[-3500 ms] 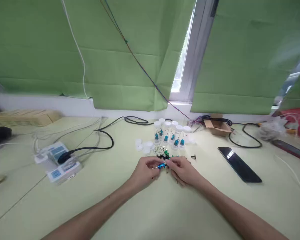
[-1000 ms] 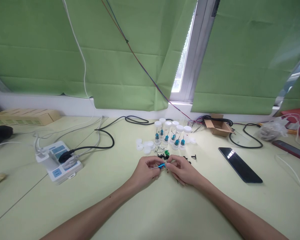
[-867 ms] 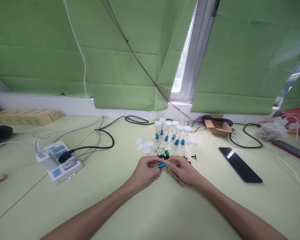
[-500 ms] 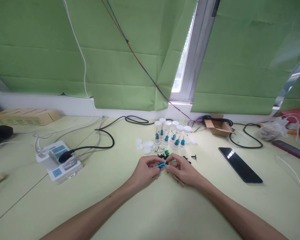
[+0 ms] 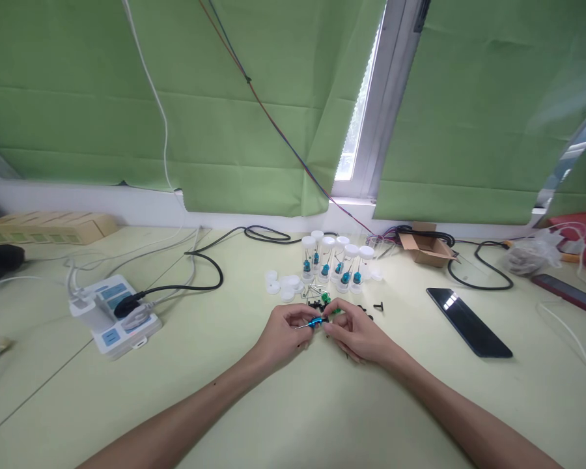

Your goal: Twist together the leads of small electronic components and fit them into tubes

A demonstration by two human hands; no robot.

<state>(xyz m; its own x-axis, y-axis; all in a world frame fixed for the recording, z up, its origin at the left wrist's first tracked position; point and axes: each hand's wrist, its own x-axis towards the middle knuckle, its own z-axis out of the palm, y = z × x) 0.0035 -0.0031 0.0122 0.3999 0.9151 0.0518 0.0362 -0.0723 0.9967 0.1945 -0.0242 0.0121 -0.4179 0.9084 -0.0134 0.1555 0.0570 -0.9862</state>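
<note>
Cables (image 5: 180, 288) are plugged into a white power strip (image 5: 111, 337), left. White caps (image 5: 290, 283) are scattered mid-table. Blue part (image 5: 314, 322) (thin metal pin sticking out left) is pinched by the left hand (image 5: 284, 335), capped tubes (image 5: 325, 259) lined up behind. Black piece (image 5: 325, 320) is pinched by the right hand (image 5: 355, 333) at the blue part's right end (contact too small to tell). Phone (image 5: 469, 322) is laid further right.

Bare, the left forearm (image 5: 200, 398) slants up from the frame's lower left and the right forearm (image 5: 452, 398) from its lower right, the two converging near the centre. The left grip (image 5: 284, 332) is pinched, thumb against forefinger; the right grip (image 5: 360, 332) faces it, forefinger arched above the thumb, other fingers curled.
</note>
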